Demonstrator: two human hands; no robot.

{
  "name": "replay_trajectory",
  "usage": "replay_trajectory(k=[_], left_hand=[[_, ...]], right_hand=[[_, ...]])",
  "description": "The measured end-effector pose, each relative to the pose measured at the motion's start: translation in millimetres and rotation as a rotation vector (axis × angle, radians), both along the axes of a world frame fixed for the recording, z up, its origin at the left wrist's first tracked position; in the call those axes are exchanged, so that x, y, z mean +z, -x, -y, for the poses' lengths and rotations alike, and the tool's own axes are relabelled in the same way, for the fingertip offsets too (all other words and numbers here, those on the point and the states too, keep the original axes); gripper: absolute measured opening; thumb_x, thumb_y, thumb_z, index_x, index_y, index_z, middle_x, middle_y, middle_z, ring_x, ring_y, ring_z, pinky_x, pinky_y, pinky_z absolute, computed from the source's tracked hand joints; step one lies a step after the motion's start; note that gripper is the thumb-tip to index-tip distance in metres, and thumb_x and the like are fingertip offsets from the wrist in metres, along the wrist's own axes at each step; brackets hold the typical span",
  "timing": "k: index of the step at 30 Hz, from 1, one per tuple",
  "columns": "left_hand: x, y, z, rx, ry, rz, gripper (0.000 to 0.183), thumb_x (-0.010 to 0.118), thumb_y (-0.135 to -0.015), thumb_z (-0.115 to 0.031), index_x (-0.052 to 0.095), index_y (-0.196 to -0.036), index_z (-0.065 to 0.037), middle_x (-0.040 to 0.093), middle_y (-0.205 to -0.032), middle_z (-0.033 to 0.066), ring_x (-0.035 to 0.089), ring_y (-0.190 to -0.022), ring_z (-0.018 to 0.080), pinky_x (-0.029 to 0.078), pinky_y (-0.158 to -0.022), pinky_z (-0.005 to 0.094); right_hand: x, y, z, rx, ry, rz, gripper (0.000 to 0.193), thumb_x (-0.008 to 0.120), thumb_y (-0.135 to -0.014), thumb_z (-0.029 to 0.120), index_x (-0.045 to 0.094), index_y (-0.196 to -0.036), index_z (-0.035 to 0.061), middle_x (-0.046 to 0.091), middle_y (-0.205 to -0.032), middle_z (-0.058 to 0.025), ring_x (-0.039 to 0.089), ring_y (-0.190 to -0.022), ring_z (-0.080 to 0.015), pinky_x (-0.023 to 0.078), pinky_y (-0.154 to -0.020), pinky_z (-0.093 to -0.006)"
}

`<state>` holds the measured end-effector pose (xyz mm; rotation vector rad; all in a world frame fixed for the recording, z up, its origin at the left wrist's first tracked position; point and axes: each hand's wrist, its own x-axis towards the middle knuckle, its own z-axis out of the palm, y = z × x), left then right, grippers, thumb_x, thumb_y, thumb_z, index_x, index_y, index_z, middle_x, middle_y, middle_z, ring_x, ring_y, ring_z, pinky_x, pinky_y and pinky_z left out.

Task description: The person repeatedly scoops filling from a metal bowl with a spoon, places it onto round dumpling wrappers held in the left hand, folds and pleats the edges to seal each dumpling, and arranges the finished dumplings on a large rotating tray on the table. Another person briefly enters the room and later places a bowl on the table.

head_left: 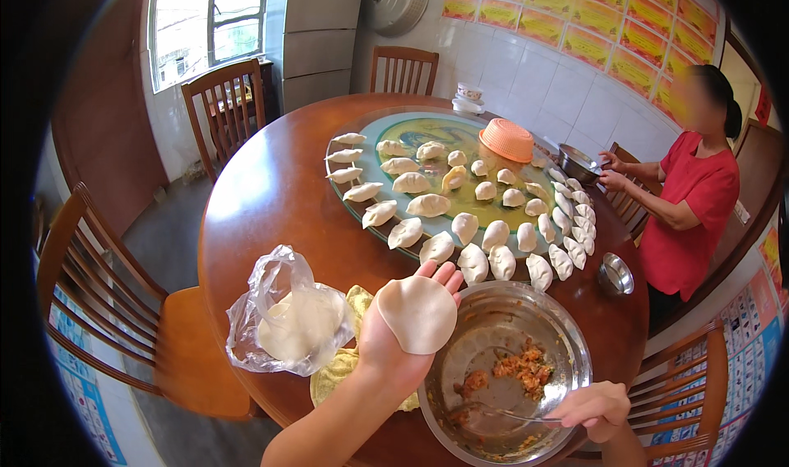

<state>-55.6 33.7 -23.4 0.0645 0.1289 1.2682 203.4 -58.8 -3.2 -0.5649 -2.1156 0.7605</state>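
Note:
A round dumpling wrapper [417,314] lies flat across the palm of my left hand [394,348], its fingers stretched out beneath it. My right hand [593,409] is closed round the thin handle of a metal spoon [518,418], whose far end dips into a steel mixing bowl [580,335]. Reddish-orange filling [526,368] is heaped in the bowl, with smears along the wall. Left of my left hand, a clear plastic bag [283,286] holds a stack of pale wrappers. A yellow cloth [330,376] lies partly under my left forearm.
Rows of folded dumplings [427,205] cover the glass turntable [345,191] beyond my hands. On it stands an orange basket [506,141]. At the right, a person in red [694,212] holds a metal bowl [578,163]. A small steel bowl [616,274] and wooden chairs [107,302] are nearby.

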Motion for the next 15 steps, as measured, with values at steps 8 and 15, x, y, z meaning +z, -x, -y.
replay_trajectory(k=[8, 15], left_hand=[[1, -1, 2, -0.026, 0.011, 0.021, 0.046, 0.025, -0.094, -0.022, 0.028, -0.132, 0.003, 0.031, -0.138, 0.0182, 0.034, -0.126, 0.0313, 0.034, -0.102, 0.0409], [-1, 0, 1, -0.004, -0.009, -0.011, 0.046, 0.024, -0.094, -0.023, 0.026, -0.133, 0.002, 0.03, -0.138, 0.0178, 0.034, -0.126, 0.0308, 0.032, -0.102, 0.0406]], right_hand=[[-21, -7, 9, -0.551, 0.183, -0.175, 0.036, 0.042, -0.094, 0.029, 0.052, -0.09, -0.0052, 0.064, -0.073, -0.0203, 0.064, -0.06, -0.0226, 0.053, -0.055, -0.0306], [-20, -9, 20, -0.548, 0.505, -0.268, 0.038, 0.043, -0.093, 0.032, 0.052, -0.089, -0.0047, 0.063, -0.072, -0.0231, 0.064, -0.058, -0.0254, 0.051, -0.051, -0.0293]])
